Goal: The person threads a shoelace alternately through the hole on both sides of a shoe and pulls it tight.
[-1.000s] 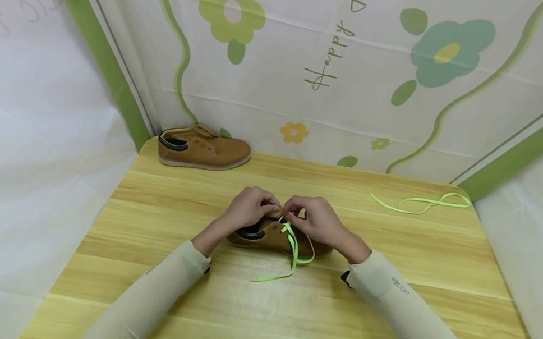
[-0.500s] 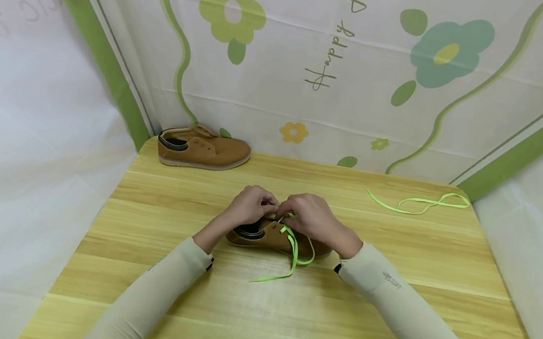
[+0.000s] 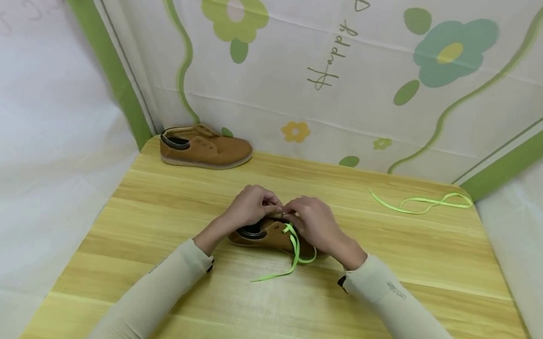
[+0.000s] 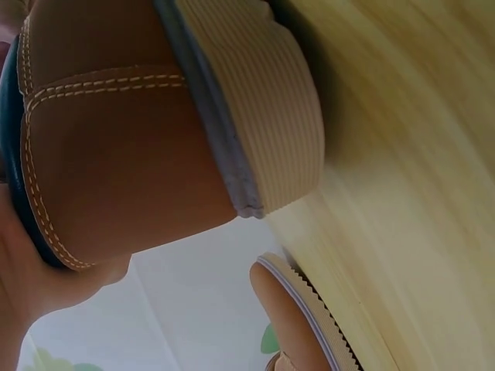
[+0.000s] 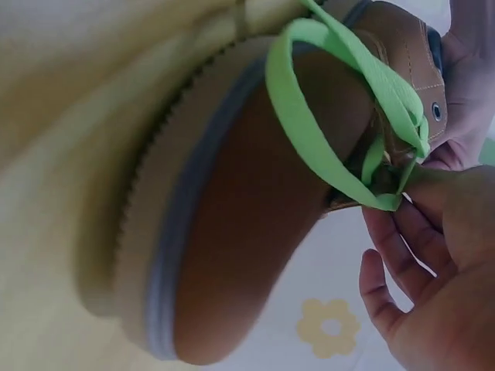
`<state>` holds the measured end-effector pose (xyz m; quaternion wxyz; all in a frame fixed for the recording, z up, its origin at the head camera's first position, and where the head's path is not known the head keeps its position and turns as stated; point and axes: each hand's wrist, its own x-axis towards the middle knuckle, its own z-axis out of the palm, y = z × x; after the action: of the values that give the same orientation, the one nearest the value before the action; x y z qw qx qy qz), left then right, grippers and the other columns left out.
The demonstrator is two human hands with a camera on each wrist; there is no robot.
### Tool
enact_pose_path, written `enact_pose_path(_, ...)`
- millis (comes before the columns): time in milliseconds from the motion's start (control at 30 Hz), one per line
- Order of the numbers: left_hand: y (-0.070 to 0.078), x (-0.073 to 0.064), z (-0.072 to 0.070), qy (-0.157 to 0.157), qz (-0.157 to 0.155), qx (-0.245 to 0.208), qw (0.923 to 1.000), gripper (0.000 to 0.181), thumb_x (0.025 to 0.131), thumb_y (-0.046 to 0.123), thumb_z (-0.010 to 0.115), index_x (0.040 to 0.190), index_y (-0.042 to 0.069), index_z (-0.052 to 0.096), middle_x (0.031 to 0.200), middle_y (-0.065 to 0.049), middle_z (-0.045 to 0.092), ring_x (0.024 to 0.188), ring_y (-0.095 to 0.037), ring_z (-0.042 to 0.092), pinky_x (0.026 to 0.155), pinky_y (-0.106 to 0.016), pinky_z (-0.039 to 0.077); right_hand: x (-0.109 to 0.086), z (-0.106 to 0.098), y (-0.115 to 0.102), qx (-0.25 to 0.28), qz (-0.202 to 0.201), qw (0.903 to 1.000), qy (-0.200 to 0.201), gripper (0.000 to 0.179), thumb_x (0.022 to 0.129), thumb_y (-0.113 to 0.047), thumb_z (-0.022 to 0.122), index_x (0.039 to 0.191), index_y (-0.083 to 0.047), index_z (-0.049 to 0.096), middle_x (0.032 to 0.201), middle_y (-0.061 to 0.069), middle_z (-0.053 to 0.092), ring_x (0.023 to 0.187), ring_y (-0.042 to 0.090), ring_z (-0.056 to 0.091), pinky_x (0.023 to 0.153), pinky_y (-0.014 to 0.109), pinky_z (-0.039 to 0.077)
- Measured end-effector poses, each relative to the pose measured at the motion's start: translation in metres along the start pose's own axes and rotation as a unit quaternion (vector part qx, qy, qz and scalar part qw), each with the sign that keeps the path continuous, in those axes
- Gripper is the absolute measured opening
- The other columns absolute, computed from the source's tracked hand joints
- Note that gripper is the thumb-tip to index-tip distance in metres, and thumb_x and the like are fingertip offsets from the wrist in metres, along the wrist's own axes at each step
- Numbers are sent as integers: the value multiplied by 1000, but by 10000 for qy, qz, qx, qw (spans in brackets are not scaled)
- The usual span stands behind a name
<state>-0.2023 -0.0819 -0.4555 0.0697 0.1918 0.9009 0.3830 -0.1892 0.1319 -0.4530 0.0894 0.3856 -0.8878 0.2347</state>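
A brown leather shoe (image 3: 270, 236) lies on the table with its toe to the right, partly hidden under both hands. A neon-green shoelace (image 5: 298, 127) runs through its front eyelets, one end trailing on the table in the head view. My left hand (image 3: 250, 206) is over the shoe's opening, thumb and fingers pinching the far eyelet flap; the exact grip is hidden. Close beside it, my right hand (image 3: 316, 223) pinches the lace at the eyelets. Its other fingers curve loosely in the right wrist view. The stitched heel (image 4: 139, 147) fills much of the left wrist view.
A second brown shoe (image 3: 205, 149), with no lace in its eyelets, stands at the table's back left corner. Another green lace (image 3: 420, 204) lies at the back right. White printed fabric walls (image 3: 272, 79) enclose the wooden table (image 3: 274, 317) behind and at the sides.
My right hand moved slightly left, then back right, staying at the eyelets. A short light piece of lace seen between the hands earlier is now hidden. My left hand has hardly moved.
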Motion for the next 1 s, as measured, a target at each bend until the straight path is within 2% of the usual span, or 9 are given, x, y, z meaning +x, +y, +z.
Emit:
enact_pose_path(200,1,0,1,82,152,-5,9999,11,98,20,78,98,11,84,85,2,79,71,-6,68,67,-26,55,-11,-2,3,719,618,9952,234,4,100,-11,75,101,-8,77,97,2,79,87,18,75,79,42,60)
enact_pose_path(433,1,-1,2,174,168,77,9997,11,97,21,79,98,11,84,84,2,78,71,-6,67,67,-27,54,-19,-8,7,1331,720,9871,520,4,102,-6,71,103,-3,73,96,6,79,87,22,77,75,41,62)
enact_pose_path(600,1,-3,3,204,181,96,9996,11,97,22,80,97,12,84,83,3,78,71,-5,66,67,-27,55,-24,-18,7,1681,914,9787,746,4,101,-2,71,104,-1,71,98,11,80,90,27,78,80,42,64)
enact_pose_path(833,-1,-5,4,269,334,134,9990,8,96,21,80,96,14,84,85,4,78,74,-5,69,72,-28,57,-34,-32,11,2425,1335,9538,1165,5,100,-2,72,102,2,71,99,12,81,90,35,79,78,30,63)
enact_pose_path(900,-1,-6,4,272,396,157,9987,8,96,20,80,96,14,84,86,4,79,75,-6,69,72,-28,57,-38,-34,12,2645,1426,9456,1245,4,100,1,71,103,1,71,100,15,80,89,32,79,78,29,63)
enact_pose_path(1000,1,-8,3,259,458,199,9984,7,96,19,80,96,14,84,87,4,79,76,-6,70,72,-28,58,-44,-38,13,3013,1520,9308,1403,5,100,4,68,105,3,70,100,19,79,87,20,79,77,29,63)
